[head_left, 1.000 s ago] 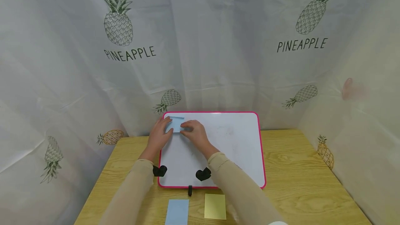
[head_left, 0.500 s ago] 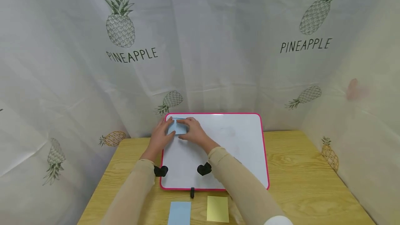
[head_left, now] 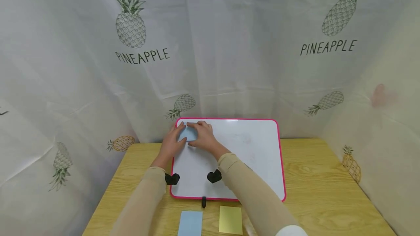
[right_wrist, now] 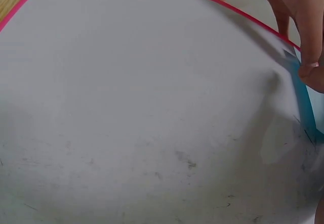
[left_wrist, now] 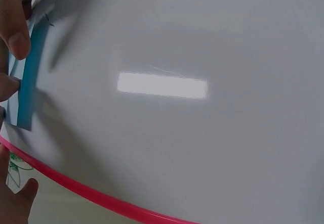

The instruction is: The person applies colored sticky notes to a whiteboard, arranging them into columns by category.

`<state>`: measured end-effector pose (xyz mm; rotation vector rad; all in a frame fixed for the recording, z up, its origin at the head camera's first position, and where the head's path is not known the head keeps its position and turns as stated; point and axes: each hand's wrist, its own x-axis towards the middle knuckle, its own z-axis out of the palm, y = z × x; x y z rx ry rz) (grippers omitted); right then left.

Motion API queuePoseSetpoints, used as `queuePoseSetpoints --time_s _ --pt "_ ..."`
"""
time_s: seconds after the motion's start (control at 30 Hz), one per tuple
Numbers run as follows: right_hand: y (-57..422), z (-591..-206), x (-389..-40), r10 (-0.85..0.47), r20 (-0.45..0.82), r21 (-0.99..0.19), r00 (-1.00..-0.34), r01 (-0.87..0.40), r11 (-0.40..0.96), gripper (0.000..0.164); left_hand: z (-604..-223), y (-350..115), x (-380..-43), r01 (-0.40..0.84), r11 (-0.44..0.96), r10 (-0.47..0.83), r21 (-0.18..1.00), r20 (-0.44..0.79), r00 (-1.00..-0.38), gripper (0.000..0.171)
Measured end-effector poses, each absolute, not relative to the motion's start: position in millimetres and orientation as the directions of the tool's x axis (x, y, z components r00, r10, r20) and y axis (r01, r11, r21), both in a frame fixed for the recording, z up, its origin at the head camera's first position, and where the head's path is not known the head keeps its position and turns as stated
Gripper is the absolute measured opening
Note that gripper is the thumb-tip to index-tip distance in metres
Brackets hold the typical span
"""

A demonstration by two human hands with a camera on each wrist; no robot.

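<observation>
A light blue sticky note (head_left: 188, 134) is at the upper left corner of the white board (head_left: 229, 163). In the left wrist view the note's darker strip (left_wrist: 31, 82) stands a little off the board and casts a shadow. My left hand (head_left: 171, 144) holds the note's left side, thumb at the lower edge and fingers higher up. My right hand (head_left: 206, 137) holds its right side, index finger across the top and thumb near the lower edge. Fingers cover both sides of the note, and the exact finger contacts are partly hidden.
Below the pink-rimmed board, on the wooden table (head_left: 311, 192), lie a light blue pad (head_left: 190, 223) and a yellow pad (head_left: 230, 220). A small black object (head_left: 204, 202) sits at the board's lower edge. A pineapple-print curtain (head_left: 229, 65) hangs behind.
My right hand has shifted from the note's right edge, its index finger now reaching along the top. The left hand keeps its place. The camera view has shifted slightly.
</observation>
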<state>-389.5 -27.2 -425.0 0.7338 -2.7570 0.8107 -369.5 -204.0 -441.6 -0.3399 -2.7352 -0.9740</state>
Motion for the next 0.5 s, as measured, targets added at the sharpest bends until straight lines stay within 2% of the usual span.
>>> queuePoseSetpoints --time_s 0.3,0.5 --pt "-18 -426 -389 -0.382 0.299 -0.436 -0.874 -0.481 0.760 0.078 -440 -200 -367 0.262 0.763 0.125 0.590 0.264 -0.957 0.055" --pt "-7 -426 -389 -0.340 0.293 -0.459 -0.894 -0.443 0.770 0.078 -439 -197 -366 0.246 0.747 0.114 0.617 0.246 -0.963 0.055"
